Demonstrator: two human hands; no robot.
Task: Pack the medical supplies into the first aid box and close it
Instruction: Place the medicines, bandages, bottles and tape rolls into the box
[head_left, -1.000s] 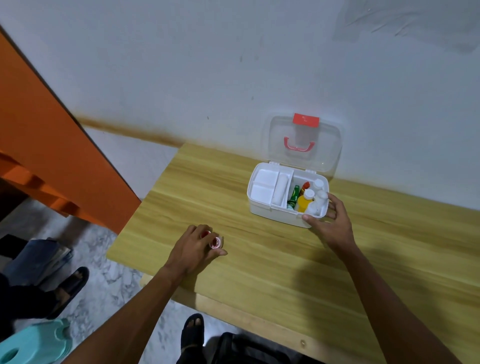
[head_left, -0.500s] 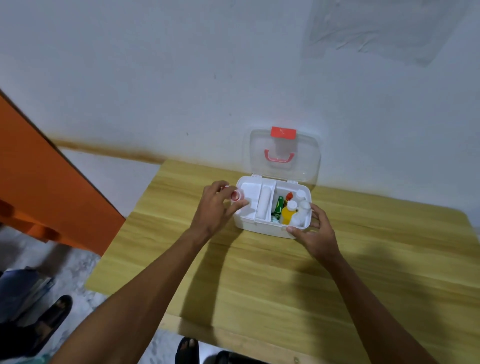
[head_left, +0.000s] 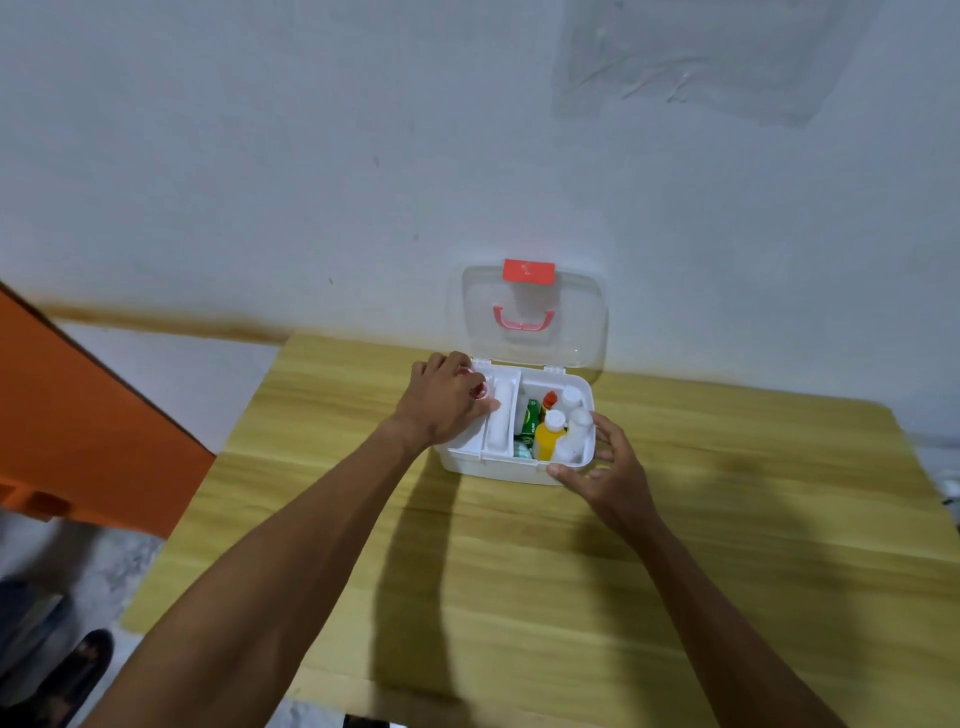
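The white first aid box (head_left: 498, 466) stands on the wooden table against the wall. Its clear lid (head_left: 535, 317), with a red latch and red handle, is raised. My left hand (head_left: 444, 400) is over the box's left tray and grips a small red and white tape roll (head_left: 480, 391). A white roll (head_left: 497, 415) lies in the middle slot. The right compartment holds a green packet (head_left: 531, 418), a yellow bottle (head_left: 549, 436) and white bottles (head_left: 571, 434). My right hand (head_left: 610, 467) rests on the box's front right corner, fingers spread.
The wooden table (head_left: 519, 571) runs toward me from the white wall. An orange panel (head_left: 78, 415) stands at the left. Marble floor and a dark sandal (head_left: 78, 670) show at the lower left.
My left hand lifted the tape roll off the table's front left and carried it over the box's left tray. My right hand stayed at the box. The camera moved closer.
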